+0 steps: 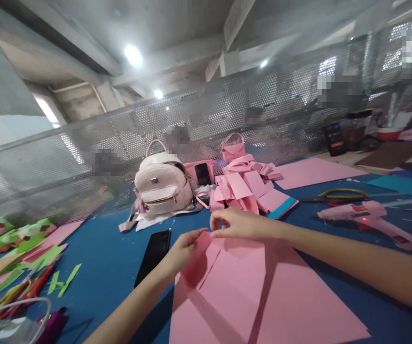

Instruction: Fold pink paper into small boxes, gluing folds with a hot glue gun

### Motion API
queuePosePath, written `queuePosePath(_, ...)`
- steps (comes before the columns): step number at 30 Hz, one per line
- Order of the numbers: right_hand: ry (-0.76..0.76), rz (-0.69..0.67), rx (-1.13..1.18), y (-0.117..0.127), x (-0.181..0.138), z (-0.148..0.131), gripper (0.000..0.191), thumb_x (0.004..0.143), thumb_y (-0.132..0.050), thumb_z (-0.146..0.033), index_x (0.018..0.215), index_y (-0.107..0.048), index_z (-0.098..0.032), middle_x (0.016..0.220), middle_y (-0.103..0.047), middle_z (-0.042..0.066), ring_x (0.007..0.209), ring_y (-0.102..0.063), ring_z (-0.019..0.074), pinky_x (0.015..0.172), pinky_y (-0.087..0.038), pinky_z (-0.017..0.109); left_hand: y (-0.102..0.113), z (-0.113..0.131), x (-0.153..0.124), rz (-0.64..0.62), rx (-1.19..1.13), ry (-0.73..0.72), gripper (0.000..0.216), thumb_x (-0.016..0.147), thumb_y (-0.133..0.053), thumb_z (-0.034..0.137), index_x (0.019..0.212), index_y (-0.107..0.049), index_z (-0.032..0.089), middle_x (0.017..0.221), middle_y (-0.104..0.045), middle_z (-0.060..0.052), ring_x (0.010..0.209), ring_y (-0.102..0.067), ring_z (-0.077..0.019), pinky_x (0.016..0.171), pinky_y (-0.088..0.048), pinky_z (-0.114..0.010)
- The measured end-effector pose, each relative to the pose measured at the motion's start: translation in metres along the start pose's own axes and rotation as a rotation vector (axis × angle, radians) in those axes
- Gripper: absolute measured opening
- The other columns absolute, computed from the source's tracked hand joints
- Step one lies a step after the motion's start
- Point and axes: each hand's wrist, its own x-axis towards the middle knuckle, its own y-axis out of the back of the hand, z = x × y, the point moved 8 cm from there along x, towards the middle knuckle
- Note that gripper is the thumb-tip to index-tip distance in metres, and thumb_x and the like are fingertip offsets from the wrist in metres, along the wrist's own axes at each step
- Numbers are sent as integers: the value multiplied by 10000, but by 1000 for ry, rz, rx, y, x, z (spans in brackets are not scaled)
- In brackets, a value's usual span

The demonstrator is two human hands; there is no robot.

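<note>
A large pink paper sheet (pixel 263 296) lies on the blue table (pixel 105 258) in front of me, with its far left corner folded over. My left hand (pixel 182 251) pinches the folded flap at that corner. My right hand (pixel 240 224) presses its fingertips together on the sheet's far edge, just right of the left hand. Both hands are closed on the paper.
A black phone (pixel 154 255) lies left of the sheet. Behind stand a pale pink backpack (pixel 163 184) and a heap of folded pink paper pieces (pixel 249 186). A pink glue gun (pixel 371 220) and scissors (pixel 342 195) lie at right. Green and pink scraps (pixel 30 248) lie at left. A metal mesh fence (pixel 209 114) bounds the table.
</note>
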Motion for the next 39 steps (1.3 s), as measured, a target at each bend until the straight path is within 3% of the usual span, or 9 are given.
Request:
queuePosePath(2,-4,5,-118,9,-1,-3,292,774,-657,-442,923,-700,-193,938,-709,41,797,-635,184,627,-429,241,10,-2,-3,76,-100,38,503,662,-593,129,1156,-685,150,1175,-696,-90,1159,-584,-295,1048,-388,-415)
queuePosePath(5,-6,-2,-300,14,-1,-5,196,731,-639,-262,891,-744,-219,883,-737,14,756,-641,183,593,-388,243,17,-4,-6,146,-184,80,517,649,-627,142,1163,-675,150,1164,-698,-97,1112,-610,-286,1009,-420,-398)
queuePosePath(8,50,0,-341,9,0,-7,269,719,-564,-142,863,-767,-245,872,-754,-17,767,-653,167,600,-380,232,15,-9,-5,151,-205,92,537,638,-650,149,1175,-662,141,1172,-690,-106,1126,-598,-288,982,-434,-380)
queuePosePath(15,30,-37,-352,-10,2,6,257,734,-587,-152,876,-775,-255,892,-763,-11,782,-672,170,582,-381,223,7,-15,-3,125,-42,25,500,721,-606,228,1215,-613,151,1206,-662,-108,1046,-617,-250,876,-466,-325)
queuePosePath(19,42,-10,-375,-12,2,7,281,736,-570,-129,881,-772,-260,897,-765,-3,823,-678,182,605,-378,229,6,-3,-2,103,177,-106,289,790,-566,289,1014,-679,147,1037,-701,-91,981,-619,-230,873,-450,-313)
queuePosePath(22,43,-1,-390,-12,1,5,286,729,-562,-109,869,-768,-249,889,-763,-1,836,-677,185,598,-361,229,5,0,-2,86,233,-112,195,786,-575,292,844,-691,145,859,-703,-63,841,-621,-208,797,-451,-294)
queuePosePath(26,45,-43,-405,-15,-2,1,260,720,-573,-112,830,-765,-249,853,-757,-13,797,-664,167,530,-299,226,-1,1,-3,53,269,-85,215,786,-570,314,731,-674,134,716,-677,-47,704,-596,-181,677,-432,-262)
queuePosePath(34,90,-111,-385,-22,-6,-2,203,740,-560,-166,756,-752,-231,743,-737,-13,666,-617,140,513,-270,239,-6,2,-7,24,332,-101,230,807,-536,294,737,-679,128,727,-664,-39,721,-574,-179,686,-402,-259)
queuePosePath(39,58,-58,-373,-15,-3,2,243,784,-534,-146,871,-746,-228,879,-752,6,809,-649,173,563,-310,235,-4,2,-6,26,331,-112,286,833,-528,363,743,-664,128,694,-607,-17,681,-514,-155,646,-364,-250)
